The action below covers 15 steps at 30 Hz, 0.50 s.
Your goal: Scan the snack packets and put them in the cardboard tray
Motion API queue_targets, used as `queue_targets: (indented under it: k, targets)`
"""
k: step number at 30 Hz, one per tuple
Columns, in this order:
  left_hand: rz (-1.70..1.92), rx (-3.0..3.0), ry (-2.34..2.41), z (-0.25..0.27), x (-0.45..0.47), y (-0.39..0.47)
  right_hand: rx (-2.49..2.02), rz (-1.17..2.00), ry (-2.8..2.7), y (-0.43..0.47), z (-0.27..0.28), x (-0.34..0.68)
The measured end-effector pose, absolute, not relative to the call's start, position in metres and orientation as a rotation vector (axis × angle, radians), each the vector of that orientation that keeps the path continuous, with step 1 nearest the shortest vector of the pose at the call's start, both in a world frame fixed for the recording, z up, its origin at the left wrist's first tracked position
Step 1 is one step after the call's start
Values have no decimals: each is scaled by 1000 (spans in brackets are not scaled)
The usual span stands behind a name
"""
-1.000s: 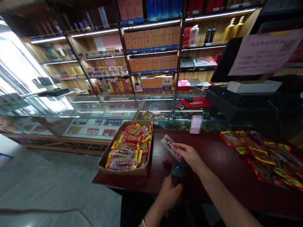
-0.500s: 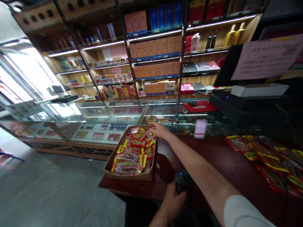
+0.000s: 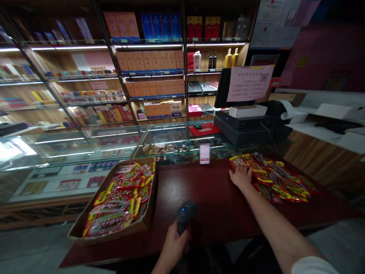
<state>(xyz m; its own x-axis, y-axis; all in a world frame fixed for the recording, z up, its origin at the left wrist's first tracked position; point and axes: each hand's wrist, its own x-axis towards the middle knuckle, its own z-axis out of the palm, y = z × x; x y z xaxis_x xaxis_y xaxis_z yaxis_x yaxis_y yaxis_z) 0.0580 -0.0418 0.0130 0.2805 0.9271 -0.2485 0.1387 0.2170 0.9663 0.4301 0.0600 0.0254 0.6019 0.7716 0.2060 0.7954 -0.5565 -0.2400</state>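
Note:
My left hand (image 3: pixel 174 243) is wrapped round the handle of a dark barcode scanner (image 3: pixel 186 212) with a small blue light, held over the front of the dark red table. At the right, my right hand (image 3: pixel 241 176) lies with fingers spread on the near left edge of a pile of snack packets (image 3: pixel 278 177) in red and yellow wrappers. Its fingertips touch a packet there; a firm grip does not show. To the left of the scanner, an open cardboard box (image 3: pixel 152 198) holds several similar packets (image 3: pixel 119 201).
A glass display counter (image 3: pixel 168 133) runs behind the table (image 3: pixel 196 182). A small pale card (image 3: pixel 204 153) stands at the table's back edge. Behind are a monitor (image 3: pixel 224 89) with a paper notice, a black cash drawer (image 3: pixel 245 129), a red mouse mat (image 3: pixel 203 130) and shelves of boxes.
The view has turned to the right. My right hand has gone from the far end of the cardboard box to the packet pile. The scanner stays in my left hand.

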Motion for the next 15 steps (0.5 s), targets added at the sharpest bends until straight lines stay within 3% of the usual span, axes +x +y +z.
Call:
queue_targets:
  k: [10, 15]
  targets:
    - [748, 1256, 1145, 14, 57, -42, -2053, -284, -1572, -32, -26, 331]
    - [762, 1264, 1148, 10, 56, -42, -2246, -241, -1335, -28, -22, 337]
